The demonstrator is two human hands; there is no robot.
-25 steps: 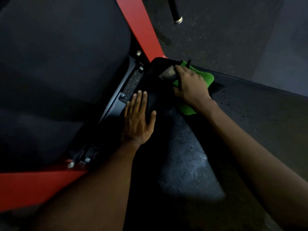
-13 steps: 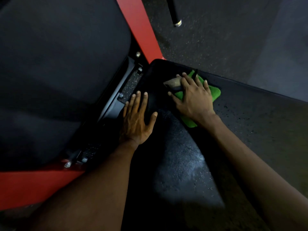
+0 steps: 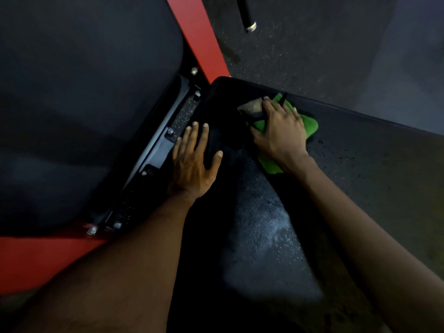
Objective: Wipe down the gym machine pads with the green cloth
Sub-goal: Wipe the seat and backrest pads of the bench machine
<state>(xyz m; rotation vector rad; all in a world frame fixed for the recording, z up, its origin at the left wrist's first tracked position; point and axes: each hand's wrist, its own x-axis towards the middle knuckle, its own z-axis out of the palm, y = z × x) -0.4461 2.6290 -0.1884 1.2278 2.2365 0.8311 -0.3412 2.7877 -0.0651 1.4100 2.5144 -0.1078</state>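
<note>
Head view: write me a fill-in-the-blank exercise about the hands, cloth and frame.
1. The right hand holds a ____ cloth on the pad.
2. The left hand lies flat on the pad, holding ____.
3. The frame beside the pad is ____.
Missing words: green; nothing; red.

No legible text, labels, brands or numbers in view. Nothing readable on the black pads (image 3: pixel 84 92), the red frame (image 3: pixel 199 37) or the green cloth (image 3: pixel 310 123).
</note>
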